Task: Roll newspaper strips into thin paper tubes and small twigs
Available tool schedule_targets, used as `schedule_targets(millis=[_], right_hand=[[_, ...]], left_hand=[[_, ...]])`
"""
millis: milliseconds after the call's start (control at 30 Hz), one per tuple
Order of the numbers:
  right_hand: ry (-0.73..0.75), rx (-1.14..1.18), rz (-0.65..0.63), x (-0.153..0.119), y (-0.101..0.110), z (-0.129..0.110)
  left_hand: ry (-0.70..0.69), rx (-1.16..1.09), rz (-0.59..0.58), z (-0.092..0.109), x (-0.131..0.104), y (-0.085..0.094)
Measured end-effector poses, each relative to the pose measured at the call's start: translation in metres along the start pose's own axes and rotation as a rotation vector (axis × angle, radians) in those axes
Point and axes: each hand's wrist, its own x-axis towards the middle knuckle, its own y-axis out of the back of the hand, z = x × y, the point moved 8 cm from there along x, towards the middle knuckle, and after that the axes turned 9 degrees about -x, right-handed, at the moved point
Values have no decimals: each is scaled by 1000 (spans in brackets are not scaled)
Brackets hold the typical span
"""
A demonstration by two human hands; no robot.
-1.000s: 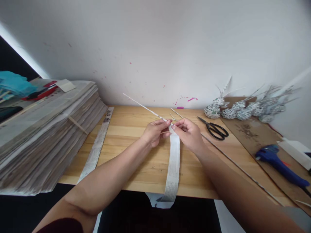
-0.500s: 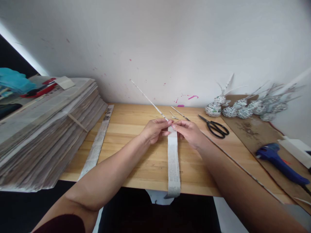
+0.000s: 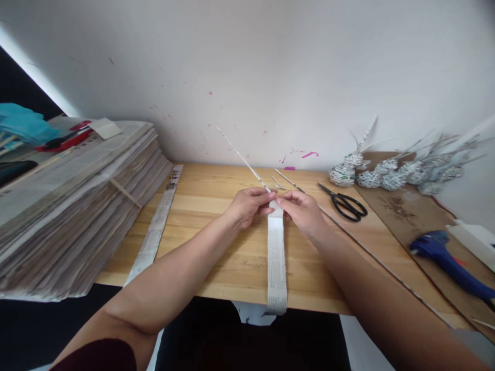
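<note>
A long newspaper strip hangs from my fingers over the table's front edge. Its upper part narrows into a thin rolled paper stick that points up and to the left. My left hand pinches the rolled part where it meets the flat strip. Close beside it, my right hand pinches the top of the flat strip between thumb and fingers. The fingertips of both hands nearly touch. Under my right forearm runs a long, finished-looking paper stick, partly hidden by the hand.
Black scissors lie right of my hands. Farther right are a blue glue gun on a brown board and several woven paper gourd shapes. At left stand a tall newspaper stack and another paper strip.
The rolled stick's tip has swung slightly to the right. Both hands keep their pinch in nearly the same place; the whole view has shifted a little.
</note>
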Motion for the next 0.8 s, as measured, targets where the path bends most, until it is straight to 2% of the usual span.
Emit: schedule_targets(millis=[100,367,800], right_hand=[[21,-21,48,0,3,0],[159,-261,151,-6,10,-14],[262,-314,212,-10,8,-21]], left_hand=[[-9,30,8,3,-1,-1],[-15,143,-3,5,-4,-1],[12,123,-45,4,-2,-4]])
